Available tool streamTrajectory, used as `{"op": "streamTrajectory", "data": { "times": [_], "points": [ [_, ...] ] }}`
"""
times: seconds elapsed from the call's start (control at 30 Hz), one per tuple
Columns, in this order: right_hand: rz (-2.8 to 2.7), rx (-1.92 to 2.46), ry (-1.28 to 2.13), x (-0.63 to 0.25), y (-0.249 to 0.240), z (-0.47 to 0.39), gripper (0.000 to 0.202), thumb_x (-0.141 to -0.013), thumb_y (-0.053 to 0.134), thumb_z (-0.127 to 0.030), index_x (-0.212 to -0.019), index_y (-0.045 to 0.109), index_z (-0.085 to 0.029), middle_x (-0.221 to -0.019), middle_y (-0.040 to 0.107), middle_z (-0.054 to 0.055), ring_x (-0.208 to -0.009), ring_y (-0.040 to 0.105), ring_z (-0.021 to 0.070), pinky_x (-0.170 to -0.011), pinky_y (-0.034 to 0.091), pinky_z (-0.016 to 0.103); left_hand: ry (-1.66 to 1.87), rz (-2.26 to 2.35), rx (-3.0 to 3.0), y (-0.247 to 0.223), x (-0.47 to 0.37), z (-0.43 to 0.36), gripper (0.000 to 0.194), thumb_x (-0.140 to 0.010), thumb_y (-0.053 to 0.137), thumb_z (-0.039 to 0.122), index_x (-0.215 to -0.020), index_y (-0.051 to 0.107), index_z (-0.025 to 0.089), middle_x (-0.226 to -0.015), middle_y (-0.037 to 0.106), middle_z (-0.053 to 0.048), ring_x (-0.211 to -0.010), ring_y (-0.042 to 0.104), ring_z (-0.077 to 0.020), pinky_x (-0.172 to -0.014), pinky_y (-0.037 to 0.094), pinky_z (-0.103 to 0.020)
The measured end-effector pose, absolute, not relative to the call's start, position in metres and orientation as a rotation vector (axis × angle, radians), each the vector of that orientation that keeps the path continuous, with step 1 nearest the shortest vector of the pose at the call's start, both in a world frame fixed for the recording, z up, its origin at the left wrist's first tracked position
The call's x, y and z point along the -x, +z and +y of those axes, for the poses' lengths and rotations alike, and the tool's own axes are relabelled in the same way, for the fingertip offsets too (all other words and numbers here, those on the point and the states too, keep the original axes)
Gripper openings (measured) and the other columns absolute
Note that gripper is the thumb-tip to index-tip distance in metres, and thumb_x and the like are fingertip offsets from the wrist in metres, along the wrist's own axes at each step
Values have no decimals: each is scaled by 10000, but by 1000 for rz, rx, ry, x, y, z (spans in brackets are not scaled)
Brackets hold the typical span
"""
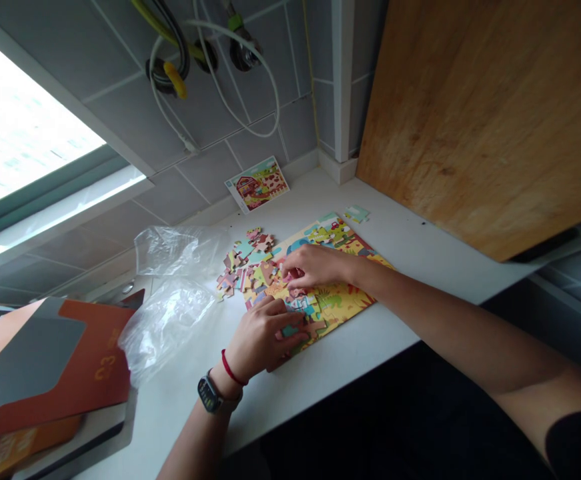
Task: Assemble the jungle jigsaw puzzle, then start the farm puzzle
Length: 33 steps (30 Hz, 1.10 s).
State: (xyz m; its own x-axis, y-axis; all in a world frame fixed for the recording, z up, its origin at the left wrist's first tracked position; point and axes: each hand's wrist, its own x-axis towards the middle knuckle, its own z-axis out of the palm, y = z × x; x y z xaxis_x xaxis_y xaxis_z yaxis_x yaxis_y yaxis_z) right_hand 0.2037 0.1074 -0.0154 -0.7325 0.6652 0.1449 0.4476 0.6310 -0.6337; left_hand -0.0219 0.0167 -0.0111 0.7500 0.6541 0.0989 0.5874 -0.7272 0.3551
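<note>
A colourful jigsaw puzzle board (353, 300) lies on the white counter, with loose pieces on part of it. My right hand (315, 267) is over its middle, index finger and thumb curled together around what looks like a small pinkish puzzle piece, partly hidden by the fingers. Nearer the front left edge, my left hand (267, 333) rests on the board with fingers bent down and thumb stretched apart. Red cord and a dark watch (210, 395) circle that wrist. A heap of loose puzzle pieces (245, 257) sits just beyond the board's left side.
A picture card (257, 185) leans against the tiled wall. One light green piece (357, 213) lies behind the board. Crumpled clear plastic bags (170, 320) and an orange-grey folder (55, 360) occupy the left. A wooden panel (480, 120) stands at right; cables (270, 80) hang above.
</note>
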Motion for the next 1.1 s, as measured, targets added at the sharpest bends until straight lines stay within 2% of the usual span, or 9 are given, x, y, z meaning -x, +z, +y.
{"op": "streamTrajectory", "data": {
  "times": [0.13, 0.2, 0.3, 0.43, 0.53, 0.7, 0.8, 0.93, 1.1],
  "points": [
    [-2357, 987, 750, -213, -14, 114, 131, -930, 714, -247, -995, 802, -174, -955, 780, 75, -840, 670, 197, -785, 452, 291, 409, 954, -2648, -11, 23, 18, 279, -953, 730, 476, -1113, 805, 260, -905, 688, -75, -844, 625, -207, -735, 554, -335],
    [-2391, 1060, 706, -220, -13, 118, 175, -889, 765, -259, -1041, 807, -183, -1043, 775, 97, -936, 681, 233, -860, 464, 315, 472, 953, -2650, -11, 22, 19, 262, -950, 740, 454, -1128, 795, 271, -1032, 718, -90, -930, 646, -226, -815, 579, -375],
    [-2490, 1110, 682, -229, -12, 121, 376, -789, 869, -283, -1152, 803, -211, -1167, 741, 120, -1072, 670, 281, -962, 468, 350, 513, 919, -2672, -11, 20, 19, 242, -946, 753, 418, -1145, 785, 284, -1246, 724, -94, -1145, 643, -279, -983, 574, -464],
    [-2554, 1155, 665, -231, -15, 122, 512, -745, 905, -287, -1237, 782, -212, -1191, 714, 137, -1159, 644, 320, -1027, 464, 393, 487, 865, -2674, -14, 19, 20, 290, -946, 753, 386, -1210, 771, 267, -1349, 720, -93, -1312, 600, -327, -1090, 546, -541],
    [-2554, 1172, 634, -227, -18, 120, 512, -749, 905, -292, -1235, 779, -194, -1187, 700, 148, -1175, 632, 335, -1044, 461, 405, 419, 863, -2655, -18, 21, 20, 287, -951, 745, 370, -1214, 779, 260, -1358, 723, -93, -1382, 571, -355, -1124, 527, -584],
    [-2511, 1154, 678, -224, -17, 117, 361, -844, 800, -196, -1203, 775, -190, -1204, 677, 134, -1104, 672, 276, -1008, 485, 343, 377, 893, -2623, -21, 23, 21, 383, -950, 745, 367, -1314, 738, 246, -1369, 715, -96, -1433, 535, -374, -1139, 513, -618],
    [-2507, 1182, 637, -225, -15, 117, 401, -813, 847, -235, -1200, 773, -166, -1247, 683, 158, -1165, 655, 309, -1042, 472, 369, 393, 896, -2615, -22, 24, 21, 436, -946, 753, 376, -1360, 709, 245, -1366, 717, -95, -1433, 537, -365, -1139, 518, -610],
    [-2568, 1201, 579, -225, -15, 119, 465, -766, 901, -322, -1191, 786, -175, -1151, 737, 142, -1152, 664, 327, -1034, 474, 389, 383, 899, -2657, -23, 24, 21, 416, -956, 742, 383, -1348, 715, 248, -1382, 709, -77, -1434, 531, -364, -1126, 531, -610],
    [-2510, 1091, 640, -224, -16, 120, 399, -781, 876, -225, -1172, 801, -200, -1158, 739, 129, -1075, 700, 283, -980, 507, 342, 317, 914, -2709, -22, 23, 20, 403, -986, 698, 380, -1373, 698, 267, -1455, 660, -54, -1466, 486, -354, -1142, 521, -606]
  ]
}}
